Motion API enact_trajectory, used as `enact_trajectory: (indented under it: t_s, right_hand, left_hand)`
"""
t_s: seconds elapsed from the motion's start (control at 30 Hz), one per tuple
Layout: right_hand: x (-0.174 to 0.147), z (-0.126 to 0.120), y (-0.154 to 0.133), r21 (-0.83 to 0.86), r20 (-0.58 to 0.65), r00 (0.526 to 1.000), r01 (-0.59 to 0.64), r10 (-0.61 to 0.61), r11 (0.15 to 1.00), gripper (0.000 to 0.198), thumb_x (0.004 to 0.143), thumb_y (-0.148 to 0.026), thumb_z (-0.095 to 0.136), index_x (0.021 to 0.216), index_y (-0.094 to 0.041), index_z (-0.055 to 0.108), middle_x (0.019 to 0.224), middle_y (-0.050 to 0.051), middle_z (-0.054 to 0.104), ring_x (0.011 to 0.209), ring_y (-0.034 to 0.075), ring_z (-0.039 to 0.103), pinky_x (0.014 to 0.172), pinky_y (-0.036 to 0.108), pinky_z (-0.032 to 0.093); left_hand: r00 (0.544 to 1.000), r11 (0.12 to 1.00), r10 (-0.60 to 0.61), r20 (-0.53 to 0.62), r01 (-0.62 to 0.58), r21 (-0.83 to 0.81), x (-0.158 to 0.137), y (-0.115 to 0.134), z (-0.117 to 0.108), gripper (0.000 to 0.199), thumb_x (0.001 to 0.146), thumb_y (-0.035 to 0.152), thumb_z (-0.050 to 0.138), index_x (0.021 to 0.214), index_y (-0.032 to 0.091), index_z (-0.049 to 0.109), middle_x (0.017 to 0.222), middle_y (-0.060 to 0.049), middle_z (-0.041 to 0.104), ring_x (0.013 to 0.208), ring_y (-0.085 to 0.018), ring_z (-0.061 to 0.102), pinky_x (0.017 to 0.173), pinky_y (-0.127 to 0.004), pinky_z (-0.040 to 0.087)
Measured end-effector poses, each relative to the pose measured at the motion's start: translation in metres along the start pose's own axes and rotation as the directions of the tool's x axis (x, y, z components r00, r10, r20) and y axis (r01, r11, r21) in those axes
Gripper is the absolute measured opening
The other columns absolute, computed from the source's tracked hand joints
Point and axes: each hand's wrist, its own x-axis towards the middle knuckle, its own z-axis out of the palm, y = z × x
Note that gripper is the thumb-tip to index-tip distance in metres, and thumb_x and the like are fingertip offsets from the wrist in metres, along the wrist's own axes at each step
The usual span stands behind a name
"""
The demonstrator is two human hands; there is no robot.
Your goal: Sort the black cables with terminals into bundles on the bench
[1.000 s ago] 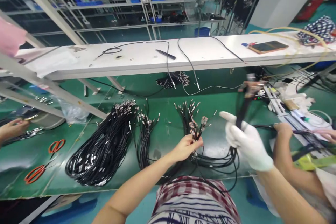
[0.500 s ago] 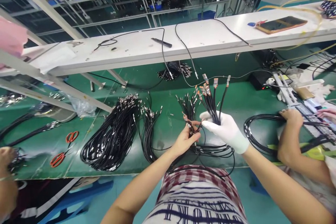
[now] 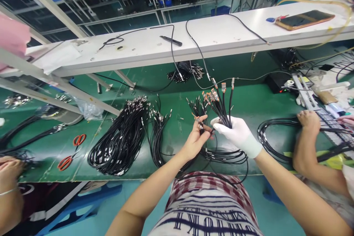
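Note:
My right hand (image 3: 235, 131), in a white glove, is closed around a bunch of black cables (image 3: 222, 108) whose metal connector ends, some with orange, fan upward. Just left of it, my bare left hand (image 3: 197, 136) pinches a black cable near its connector end (image 3: 200, 121). Behind my left hand stand more thin cable ends (image 3: 195, 105) with silvery tips. Loops of black cable (image 3: 226, 156) lie below both hands, by the table's front edge. My fingers partly hide the pinched cable.
A large cable bundle (image 3: 118, 140) and a smaller one (image 3: 157, 136) lie to the left, beside orange-handled scissors (image 3: 72, 153). A white shelf (image 3: 132, 51) crosses ahead, holding a phone (image 3: 305, 19) and a black cutter knife (image 3: 170, 40). Co-workers' hands are at both sides; the right one (image 3: 309, 121) touches coiled cables.
My left hand has risen slightly with the pinched cable, its fingers shifted. The bunch in my right hand has tipped a little to the left. The view has moved slightly.

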Motion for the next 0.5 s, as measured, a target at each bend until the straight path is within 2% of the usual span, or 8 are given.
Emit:
enact_trajectory:
  t_s: [0.07, 0.13, 0.2, 0.3, 0.4, 0.5]
  right_hand:
    - [0.0, -0.002, 0.0, -0.002, 0.015, 1.0, -0.013, 0.013, 1.0, 0.024, 0.084, -0.035, 0.063, 0.093, -0.014, 0.07, 0.08, 0.004, 0.068, 0.073, 0.018, 0.063, 0.069, 0.027, 0.05]
    - [0.0, -0.003, 0.0, 0.007, 0.033, 0.999, -0.021, 0.021, 1.0, 0.025, 0.085, -0.036, 0.062, 0.094, -0.015, 0.071, 0.076, 0.003, 0.067, 0.071, 0.017, 0.062, 0.067, 0.027, 0.05]
    - [0.0, -0.004, -0.001, 0.017, 0.049, 0.999, -0.007, 0.006, 1.0, 0.026, 0.083, -0.036, 0.064, 0.097, -0.015, 0.071, 0.081, 0.003, 0.067, 0.077, 0.019, 0.063, 0.071, 0.028, 0.051]
    - [0.0, -0.002, -0.004, -0.044, 0.065, 0.998, 0.001, 0.001, 0.999, 0.038, 0.074, -0.037, 0.074, 0.104, -0.015, 0.07, 0.089, 0.005, 0.068, 0.082, 0.022, 0.064, 0.073, 0.03, 0.051]
    - [0.0, 0.001, -0.008, -0.086, 0.024, 1.0, 0.0, 0.002, 0.996, 0.042, 0.07, -0.037, 0.077, 0.104, -0.015, 0.07, 0.091, 0.005, 0.069, 0.082, 0.023, 0.064, 0.074, 0.031, 0.052]
    - [0.001, 0.002, -0.009, -0.055, -0.011, 0.999, 0.031, -0.031, 0.998, 0.026, 0.077, -0.036, 0.071, 0.092, -0.015, 0.071, 0.089, 0.005, 0.07, 0.084, 0.022, 0.065, 0.076, 0.03, 0.051]
  left_hand:
    - [1.0, 0.999, -0.01, 0.028, 0.012, -0.045, 0.002, 0.004, -0.001, 0.062, 0.093, 0.058, 0.04, 0.139, 0.016, 0.037, 0.104, -0.009, 0.061, 0.092, -0.019, 0.061, 0.09, -0.035, 0.047]
    - [0.999, 0.999, -0.01, 0.035, 0.008, 0.048, 0.005, 0.012, -0.004, 0.056, 0.094, 0.056, 0.038, 0.124, 0.012, 0.055, 0.106, -0.011, 0.063, 0.1, -0.021, 0.06, 0.096, -0.034, 0.044]
    - [0.999, 0.986, 0.001, 0.034, -0.007, 0.165, 0.008, 0.019, -0.007, 0.049, 0.093, 0.053, 0.045, 0.106, 0.011, 0.065, 0.104, -0.011, 0.065, 0.105, -0.021, 0.058, 0.098, -0.031, 0.041]
    - [1.0, 0.971, -0.02, 0.006, 0.018, 0.238, 0.012, 0.024, -0.005, 0.044, 0.089, 0.052, 0.053, 0.083, 0.01, 0.067, 0.086, -0.006, 0.065, 0.088, -0.018, 0.058, 0.085, -0.026, 0.044]
    - [0.998, 0.991, -0.065, -0.026, 0.067, 0.116, 0.013, 0.021, 0.0, 0.041, 0.081, 0.05, 0.064, 0.077, 0.01, 0.067, 0.077, -0.005, 0.064, 0.077, -0.015, 0.056, 0.075, -0.024, 0.043]
    - [0.993, 0.993, -0.099, -0.06, 0.094, -0.072, 0.013, 0.013, 0.001, 0.038, 0.073, 0.042, 0.076, 0.093, 0.011, 0.07, 0.091, -0.007, 0.067, 0.086, -0.016, 0.059, 0.083, -0.026, 0.045]
